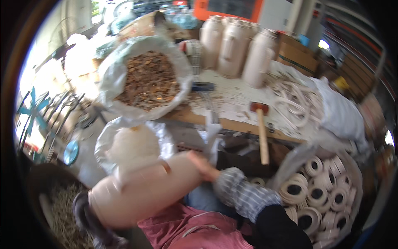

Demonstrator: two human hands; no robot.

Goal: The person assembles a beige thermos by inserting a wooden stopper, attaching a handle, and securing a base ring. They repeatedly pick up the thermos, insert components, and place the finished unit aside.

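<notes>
Over the person's lap, a pale pink jug is held aslant, slightly blurred. The grey-gloved left hand curls around its lower end; the bare right hand grips the upper end, fingers laid against it. Beyond, a wooden-handled mallet rests on the bench near upright jugs. A sack of pale rings stands at the right.

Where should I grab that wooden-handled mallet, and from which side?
Probably by the wooden handle, near its free end, coming from your own side: the mallet's head rests on the table, while the slim, straight handle juts past the edge toward you.
</notes>
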